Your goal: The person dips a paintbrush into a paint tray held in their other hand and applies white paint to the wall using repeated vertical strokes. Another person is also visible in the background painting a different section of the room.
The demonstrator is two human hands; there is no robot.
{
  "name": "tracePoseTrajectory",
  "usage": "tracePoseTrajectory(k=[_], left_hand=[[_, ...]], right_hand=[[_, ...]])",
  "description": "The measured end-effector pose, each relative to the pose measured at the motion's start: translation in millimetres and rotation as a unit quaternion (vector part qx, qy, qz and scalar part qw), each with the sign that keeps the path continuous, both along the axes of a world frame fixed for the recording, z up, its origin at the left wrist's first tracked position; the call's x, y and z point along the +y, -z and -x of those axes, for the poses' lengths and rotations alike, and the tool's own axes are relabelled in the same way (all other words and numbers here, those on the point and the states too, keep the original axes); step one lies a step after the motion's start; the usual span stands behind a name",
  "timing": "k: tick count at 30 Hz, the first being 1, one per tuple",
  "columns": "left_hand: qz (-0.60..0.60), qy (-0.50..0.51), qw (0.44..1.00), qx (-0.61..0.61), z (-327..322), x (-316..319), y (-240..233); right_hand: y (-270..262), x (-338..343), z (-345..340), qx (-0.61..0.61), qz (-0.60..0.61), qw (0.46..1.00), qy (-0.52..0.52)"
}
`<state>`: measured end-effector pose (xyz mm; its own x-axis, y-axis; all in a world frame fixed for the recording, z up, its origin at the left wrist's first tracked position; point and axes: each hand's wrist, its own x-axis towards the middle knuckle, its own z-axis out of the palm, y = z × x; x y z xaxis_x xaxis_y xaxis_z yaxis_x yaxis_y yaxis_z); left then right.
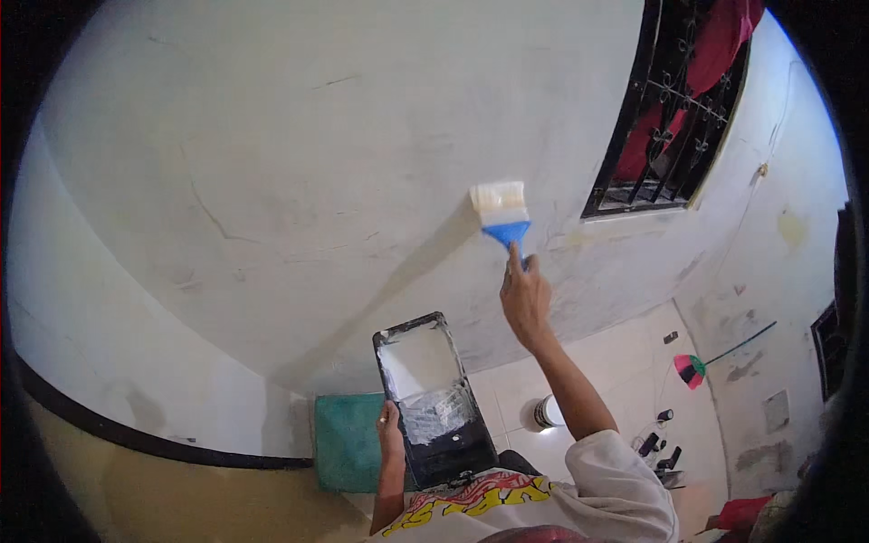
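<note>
My right hand (pixel 526 298) grips the blue handle of a wide paintbrush (pixel 504 207), its pale bristles at the wall (pixel 326 176), below and left of the barred window. My left hand (pixel 390 424) holds the left edge of a black paint tray (pixel 434 400), close in front of my body. White paint fills the tray's far end, and its ribbed slope is smeared with white. Scuffs and thin cracks mark the wall.
A window with a black metal grille (pixel 669 129) and red cloth is at upper right. Below it on the tiled floor are a white tub (pixel 548 413) and several dark objects (pixel 650 444). A green box-like thing (pixel 347 441) stands left of the tray. A pink-and-green broom (pixel 690 371) is at right.
</note>
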<state>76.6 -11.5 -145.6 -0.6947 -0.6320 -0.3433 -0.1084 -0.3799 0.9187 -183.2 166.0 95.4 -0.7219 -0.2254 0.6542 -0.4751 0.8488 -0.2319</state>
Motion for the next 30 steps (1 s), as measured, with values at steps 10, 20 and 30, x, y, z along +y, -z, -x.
tracePoseTrajectory(k=[10, 20, 30], left_hand=[[0.014, -0.002, 1.0, -0.008, 4, 4, -41], [0.009, 0.008, 1.0, 0.018, 5, 11, -44], [-0.002, -0.041, 0.998, -0.043, 5, 25, -81]], right_hand=[[-27, 27, 16, -0.074, -0.1, 0.992, -0.02], [-281, 33, 29, 0.203, -0.18, 0.962, 0.035], [-248, 31, 5, 0.338, -0.086, 0.934, 0.076]])
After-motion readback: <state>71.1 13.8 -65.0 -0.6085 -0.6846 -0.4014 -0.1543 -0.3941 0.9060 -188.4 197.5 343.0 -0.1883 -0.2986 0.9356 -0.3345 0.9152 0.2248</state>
